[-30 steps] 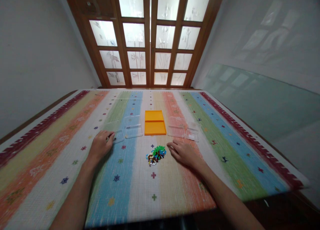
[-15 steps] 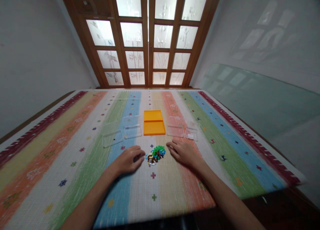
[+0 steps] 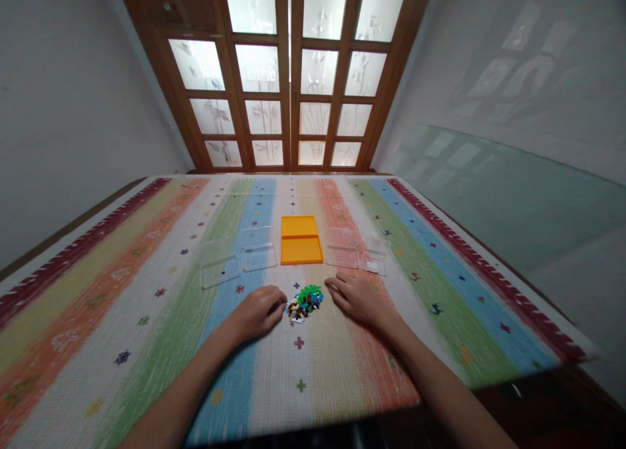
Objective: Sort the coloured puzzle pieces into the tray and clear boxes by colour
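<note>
A small pile of tiny green, blue, brown and white pieces (image 3: 306, 303) lies on the striped tablecloth; the pieces are too small to name for certain. At the pile's left edge is my left hand (image 3: 259, 311), thumb and fingertips drawn together in a pinch. Whatever is between them, if anything, cannot be made out. My right hand (image 3: 356, 296) rests on the cloth just right of the pile, its fingers loosely stretched and nothing visible in them. Beyond the pile, an orange case (image 3: 302, 251) lies opened out flat.
Two clear plastic boxes with lids raised, the outer left box (image 3: 220, 272) and inner left box (image 3: 259, 257), stand left of the case. To its right are a clear box (image 3: 342, 256) and a smaller box (image 3: 373, 262). Striped tablecloth (image 3: 274, 384) covers the table.
My left hand has shifted slightly right against the pile, and its thumb and fingers have closed together. My right hand has stayed in place.
</note>
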`<state>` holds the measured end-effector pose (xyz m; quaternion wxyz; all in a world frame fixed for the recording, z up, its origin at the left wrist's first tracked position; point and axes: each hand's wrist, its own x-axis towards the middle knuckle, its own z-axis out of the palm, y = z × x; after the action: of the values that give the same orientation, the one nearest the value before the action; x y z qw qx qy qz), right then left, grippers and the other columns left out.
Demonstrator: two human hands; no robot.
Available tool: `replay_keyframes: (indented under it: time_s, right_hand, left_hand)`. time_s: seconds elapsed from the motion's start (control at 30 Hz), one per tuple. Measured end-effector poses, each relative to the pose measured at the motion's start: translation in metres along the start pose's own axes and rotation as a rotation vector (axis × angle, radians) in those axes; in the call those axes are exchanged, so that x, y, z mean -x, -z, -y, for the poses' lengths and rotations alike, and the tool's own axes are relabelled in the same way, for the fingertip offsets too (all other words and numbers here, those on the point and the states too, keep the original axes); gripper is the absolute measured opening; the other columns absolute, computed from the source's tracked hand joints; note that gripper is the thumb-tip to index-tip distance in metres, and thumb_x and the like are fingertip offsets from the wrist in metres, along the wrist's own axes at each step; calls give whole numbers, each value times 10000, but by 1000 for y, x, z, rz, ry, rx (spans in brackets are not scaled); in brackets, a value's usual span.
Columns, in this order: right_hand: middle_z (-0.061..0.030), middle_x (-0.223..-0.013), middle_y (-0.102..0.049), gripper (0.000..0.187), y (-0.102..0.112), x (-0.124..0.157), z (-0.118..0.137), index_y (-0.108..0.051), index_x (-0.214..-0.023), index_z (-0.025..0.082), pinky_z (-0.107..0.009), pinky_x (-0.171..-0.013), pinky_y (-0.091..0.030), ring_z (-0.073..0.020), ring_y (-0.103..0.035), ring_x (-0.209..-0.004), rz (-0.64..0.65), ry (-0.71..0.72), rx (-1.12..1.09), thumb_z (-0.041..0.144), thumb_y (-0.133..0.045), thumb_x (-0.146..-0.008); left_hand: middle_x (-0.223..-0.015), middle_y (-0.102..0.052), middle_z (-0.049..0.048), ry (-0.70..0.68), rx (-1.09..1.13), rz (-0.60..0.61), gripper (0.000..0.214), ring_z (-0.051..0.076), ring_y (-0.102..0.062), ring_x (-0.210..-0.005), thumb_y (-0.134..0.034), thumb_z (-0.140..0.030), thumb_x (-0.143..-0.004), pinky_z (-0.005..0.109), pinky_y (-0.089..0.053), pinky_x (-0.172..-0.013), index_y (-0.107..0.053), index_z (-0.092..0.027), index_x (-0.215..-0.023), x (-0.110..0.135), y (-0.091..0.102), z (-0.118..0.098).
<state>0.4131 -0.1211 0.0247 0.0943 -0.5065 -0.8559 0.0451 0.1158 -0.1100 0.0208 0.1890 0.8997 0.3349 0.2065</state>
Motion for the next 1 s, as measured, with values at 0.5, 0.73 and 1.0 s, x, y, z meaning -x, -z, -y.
replay_keyframes:
  time_s: [0.5, 0.73, 1.0]
  right_hand:
    - [-72, -970, -660, 273, 2, 0, 1, -673, -1107, 196, -289, -726, -369, -188, -613, -868, 11, 0, -5, 253, -414, -1044]
    - [-78, -973, -655, 269, 0, 0, 0, -675, -1106, 193, -287, -710, -353, -188, -607, -864, 13, 8, 9, 250, -420, -1041]
    - [-78, -970, -658, 265, 1, 0, 1, -676, -1096, 193, -292, -700, -340, -186, -602, -857, 11, -2, 11, 251, -423, -1044]
  left_hand:
    - [-789, -665, 49, 117, -4, -1, 127, 178, -604, -732, -495, -181, -904, 295, -466, -703, -617, -179, -869, -3, -4, -7]
    - [-777, -659, 45, 139, 31, -33, 127, 175, -600, -719, -503, -182, -901, 295, -470, -697, -626, -178, -871, -1, -4, -5]
    - [-826, -663, 60, 57, 51, -57, 209, 179, -608, -768, -485, -216, -969, 300, -479, -729, -679, -162, -1025, -2, -7, -9]
